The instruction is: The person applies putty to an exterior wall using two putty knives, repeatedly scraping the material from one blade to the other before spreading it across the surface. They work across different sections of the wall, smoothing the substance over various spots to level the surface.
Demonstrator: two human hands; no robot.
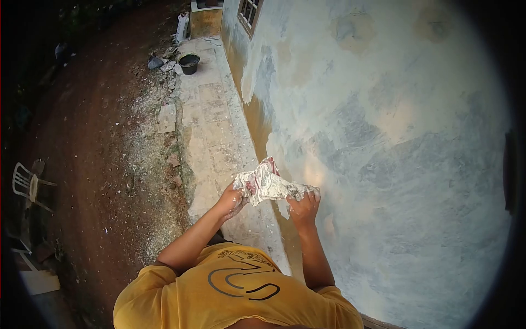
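A crumpled rag (267, 183), caked with whitish paste and showing reddish patches, is stretched between my two hands in front of my chest. My left hand (232, 200) is closed on its left end. On the other end, my right hand (304, 206) grips a bunched part, its thumb toward me. Pale smears cover the fingers of both hands. Whether the rag is cloth or plastic, I cannot make out for certain. Close on the right stands a wall (372, 164) with patchy grey-white coating.
A paved walkway (211, 126) runs along the wall's foot. Farther up it stands a black bucket (189, 64), with a dark bag (155, 61) and rubble beside it. Bare earth (93, 142) lies to the left, with a white plastic chair (32, 185). A barred window (250, 13) is at the top.
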